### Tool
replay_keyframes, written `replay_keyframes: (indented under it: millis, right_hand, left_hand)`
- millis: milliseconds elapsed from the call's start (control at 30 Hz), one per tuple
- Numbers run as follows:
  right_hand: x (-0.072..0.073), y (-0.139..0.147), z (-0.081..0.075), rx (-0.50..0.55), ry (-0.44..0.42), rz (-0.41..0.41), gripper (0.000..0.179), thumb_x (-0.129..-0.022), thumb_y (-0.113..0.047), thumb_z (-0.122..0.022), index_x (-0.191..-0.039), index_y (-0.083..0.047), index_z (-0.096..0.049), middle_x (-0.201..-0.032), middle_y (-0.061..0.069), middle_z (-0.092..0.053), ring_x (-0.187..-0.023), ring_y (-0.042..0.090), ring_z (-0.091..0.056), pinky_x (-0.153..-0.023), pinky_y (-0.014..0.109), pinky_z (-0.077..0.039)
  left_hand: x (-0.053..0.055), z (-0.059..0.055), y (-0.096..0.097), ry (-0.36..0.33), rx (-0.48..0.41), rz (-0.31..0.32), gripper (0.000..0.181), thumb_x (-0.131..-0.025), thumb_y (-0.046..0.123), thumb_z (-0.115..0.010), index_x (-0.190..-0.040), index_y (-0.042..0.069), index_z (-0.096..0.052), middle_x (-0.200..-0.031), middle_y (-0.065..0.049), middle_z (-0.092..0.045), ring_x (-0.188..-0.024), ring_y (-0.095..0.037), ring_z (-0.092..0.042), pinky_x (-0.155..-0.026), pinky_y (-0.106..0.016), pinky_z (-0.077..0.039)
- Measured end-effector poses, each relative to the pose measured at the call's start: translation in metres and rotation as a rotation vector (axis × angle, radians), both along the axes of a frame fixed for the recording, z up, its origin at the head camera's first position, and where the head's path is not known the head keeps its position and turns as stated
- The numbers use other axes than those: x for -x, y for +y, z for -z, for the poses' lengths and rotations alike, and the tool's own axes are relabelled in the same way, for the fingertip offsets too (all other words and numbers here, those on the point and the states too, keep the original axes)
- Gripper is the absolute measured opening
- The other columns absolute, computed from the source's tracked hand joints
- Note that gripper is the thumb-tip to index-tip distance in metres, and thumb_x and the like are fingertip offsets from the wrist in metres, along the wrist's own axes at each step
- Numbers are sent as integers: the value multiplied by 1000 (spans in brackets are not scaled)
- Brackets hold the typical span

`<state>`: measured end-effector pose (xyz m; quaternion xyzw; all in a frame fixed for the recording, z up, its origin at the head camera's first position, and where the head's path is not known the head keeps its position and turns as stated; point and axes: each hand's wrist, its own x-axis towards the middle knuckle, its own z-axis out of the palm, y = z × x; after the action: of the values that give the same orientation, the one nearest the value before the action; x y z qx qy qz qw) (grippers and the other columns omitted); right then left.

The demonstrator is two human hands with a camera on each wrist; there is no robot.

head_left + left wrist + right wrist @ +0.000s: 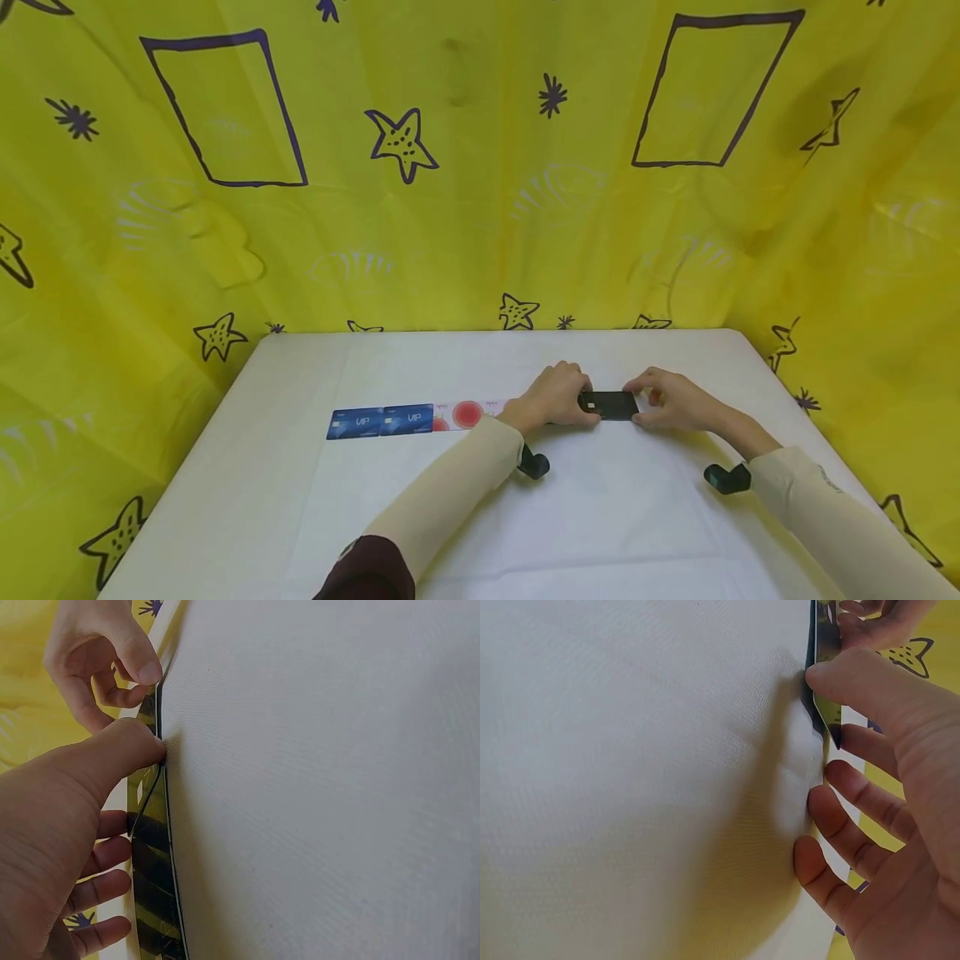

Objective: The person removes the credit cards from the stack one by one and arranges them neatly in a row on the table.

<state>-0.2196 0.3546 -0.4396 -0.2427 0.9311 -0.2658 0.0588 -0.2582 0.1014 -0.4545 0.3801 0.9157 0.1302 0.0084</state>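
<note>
A black card with a small pale chip mark lies at the right end of a row of cards. My left hand pinches its left end, thumb on the near edge and index finger on the far edge. At the right end, my right hand pinches it the same way; its other fingers spread apart in the right wrist view. Another dark card lies beside it in the left wrist view, partly hidden from the head view by my left hand. Both hands are low over the white table.
Two blue VIP cards start the row on the left. White cards with red round prints follow, partly covered by my left wrist. Behind and beside the table hangs a yellow patterned curtain. Dark wrist mounts sit under both sleeves.
</note>
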Motion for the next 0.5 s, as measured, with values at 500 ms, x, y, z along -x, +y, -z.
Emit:
replay_keyframes:
  millis: [500]
  right_hand:
    - [0,1,5,3,6,-2,42,-85,-21,-83,-123,-6,-72,-115,8,-62,-92,20,-58,-80,34,-51]
  left_hand:
    - [0,3,-2,34,7,13,37,-84,49,-78,-102,17,-78,-88,9,-58,-84,-9,-49,-70,-22,-38]
